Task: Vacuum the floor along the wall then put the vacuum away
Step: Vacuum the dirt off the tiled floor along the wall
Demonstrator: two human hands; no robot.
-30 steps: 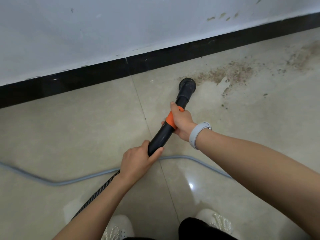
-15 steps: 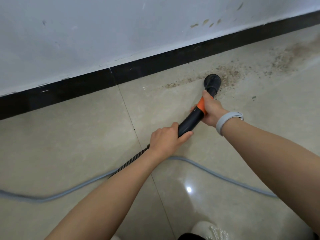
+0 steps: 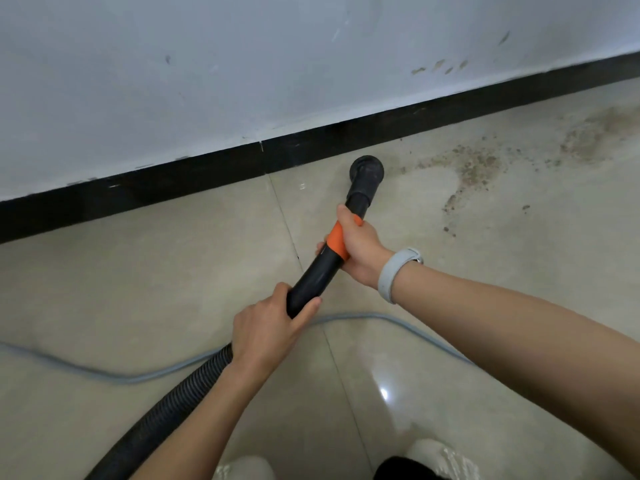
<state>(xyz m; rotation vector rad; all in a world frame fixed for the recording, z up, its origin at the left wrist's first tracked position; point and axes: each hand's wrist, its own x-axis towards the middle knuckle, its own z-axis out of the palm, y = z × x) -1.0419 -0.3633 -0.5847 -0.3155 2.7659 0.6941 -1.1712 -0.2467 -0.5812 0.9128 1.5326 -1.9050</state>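
Note:
A black vacuum wand [image 3: 317, 271] with an orange collar [image 3: 337, 239] points at the floor by the wall. Its round nozzle [image 3: 366, 169] rests on the beige tiles right beside the black skirting [image 3: 173, 181]. My right hand [image 3: 360, 249], with a pale wristband, grips the wand at the orange collar. My left hand [image 3: 270, 330] grips the wand's lower end, where the ribbed black hose [image 3: 173, 400] joins it. Brown dirt [image 3: 474, 168] lies scattered on the floor to the right of the nozzle, along the wall.
A grey power cord [image 3: 398, 322] snakes across the tiles under my arms, from left edge to right. My two white shoes [image 3: 440, 459] show at the bottom edge. A white scuffed wall [image 3: 277, 64] rises above the skirting.
The nozzle has pulled back left out of the dirt patch and closer to the skirting. Both hands kept their grip on the wand.

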